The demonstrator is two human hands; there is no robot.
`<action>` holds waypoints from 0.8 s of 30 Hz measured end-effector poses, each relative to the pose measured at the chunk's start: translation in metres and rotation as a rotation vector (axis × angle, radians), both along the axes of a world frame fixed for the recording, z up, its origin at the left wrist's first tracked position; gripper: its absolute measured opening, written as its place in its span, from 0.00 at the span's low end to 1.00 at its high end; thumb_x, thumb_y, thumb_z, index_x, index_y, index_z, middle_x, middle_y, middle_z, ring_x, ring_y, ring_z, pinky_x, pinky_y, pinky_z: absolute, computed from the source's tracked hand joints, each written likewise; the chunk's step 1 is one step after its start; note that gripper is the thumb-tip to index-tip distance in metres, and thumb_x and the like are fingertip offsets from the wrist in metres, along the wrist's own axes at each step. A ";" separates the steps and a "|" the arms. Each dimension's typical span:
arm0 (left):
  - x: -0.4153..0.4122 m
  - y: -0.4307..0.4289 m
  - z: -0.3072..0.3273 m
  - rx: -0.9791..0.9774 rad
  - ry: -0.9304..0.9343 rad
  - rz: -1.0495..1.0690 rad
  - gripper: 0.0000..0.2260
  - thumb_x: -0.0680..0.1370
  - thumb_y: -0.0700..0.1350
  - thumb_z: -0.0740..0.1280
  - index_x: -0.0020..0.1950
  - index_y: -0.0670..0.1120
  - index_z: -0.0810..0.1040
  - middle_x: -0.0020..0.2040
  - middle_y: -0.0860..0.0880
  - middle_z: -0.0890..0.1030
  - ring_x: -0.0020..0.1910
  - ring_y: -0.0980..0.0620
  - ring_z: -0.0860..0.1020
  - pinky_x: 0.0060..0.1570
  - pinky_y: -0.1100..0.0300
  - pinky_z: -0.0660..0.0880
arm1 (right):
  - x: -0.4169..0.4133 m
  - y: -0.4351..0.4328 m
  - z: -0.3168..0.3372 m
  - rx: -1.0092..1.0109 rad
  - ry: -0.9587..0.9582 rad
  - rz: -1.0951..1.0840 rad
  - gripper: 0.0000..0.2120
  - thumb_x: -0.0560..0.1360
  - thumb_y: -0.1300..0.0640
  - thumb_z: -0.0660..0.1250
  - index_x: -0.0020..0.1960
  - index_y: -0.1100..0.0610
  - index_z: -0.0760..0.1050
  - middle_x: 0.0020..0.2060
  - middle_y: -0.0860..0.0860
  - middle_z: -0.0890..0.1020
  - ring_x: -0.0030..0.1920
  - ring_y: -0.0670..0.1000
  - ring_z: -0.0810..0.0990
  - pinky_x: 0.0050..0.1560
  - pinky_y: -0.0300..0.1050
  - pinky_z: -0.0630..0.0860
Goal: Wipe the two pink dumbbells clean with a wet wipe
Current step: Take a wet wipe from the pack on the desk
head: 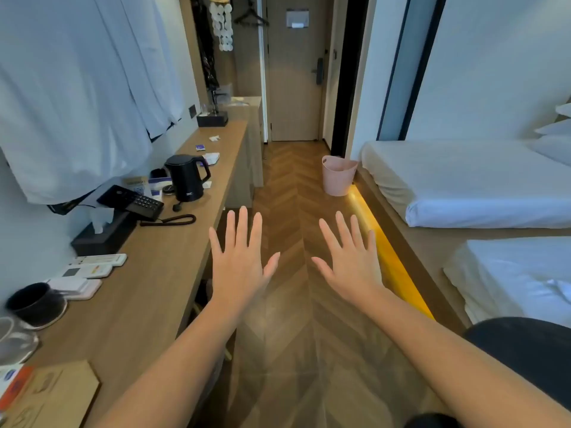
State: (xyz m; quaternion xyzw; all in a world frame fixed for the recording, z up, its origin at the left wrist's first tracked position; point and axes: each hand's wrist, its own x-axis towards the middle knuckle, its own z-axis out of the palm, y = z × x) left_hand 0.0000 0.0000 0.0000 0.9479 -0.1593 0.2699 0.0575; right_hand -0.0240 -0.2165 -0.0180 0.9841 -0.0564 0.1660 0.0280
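Note:
My left hand (239, 261) and my right hand (350, 264) are stretched out in front of me over the wooden floor, backs up, fingers spread, holding nothing. The left one hovers just past the edge of the long wooden desk (173, 257). No pink dumbbell and no wet wipe shows anywhere in view.
The desk on the left carries a black kettle (187, 177), a telephone (131, 201), a black tissue box (103, 234), remotes (89, 268) and a black cup (34, 304). Beds (463, 183) stand on the right. A pink bin (337, 175) sits on the floor ahead, before the door (295, 72).

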 end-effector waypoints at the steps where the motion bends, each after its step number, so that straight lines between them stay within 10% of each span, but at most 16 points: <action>1: 0.007 -0.003 -0.001 0.011 0.014 0.009 0.35 0.78 0.63 0.57 0.80 0.45 0.59 0.80 0.40 0.59 0.79 0.39 0.55 0.73 0.34 0.54 | 0.006 -0.003 -0.002 -0.007 0.014 -0.001 0.36 0.77 0.30 0.46 0.80 0.43 0.40 0.81 0.52 0.45 0.80 0.60 0.44 0.75 0.65 0.44; 13: 0.153 -0.071 -0.029 0.071 0.068 0.091 0.36 0.77 0.67 0.48 0.80 0.48 0.58 0.80 0.42 0.58 0.80 0.40 0.54 0.74 0.36 0.51 | 0.159 -0.075 -0.043 -0.030 0.049 0.108 0.35 0.76 0.30 0.43 0.79 0.43 0.43 0.81 0.52 0.48 0.80 0.61 0.47 0.74 0.64 0.44; 24: 0.254 -0.075 -0.042 0.039 0.107 0.132 0.35 0.77 0.63 0.61 0.79 0.46 0.61 0.80 0.41 0.59 0.79 0.39 0.55 0.73 0.34 0.55 | 0.271 -0.090 -0.046 -0.013 0.086 0.198 0.34 0.79 0.33 0.48 0.80 0.44 0.43 0.81 0.52 0.49 0.80 0.60 0.47 0.74 0.64 0.45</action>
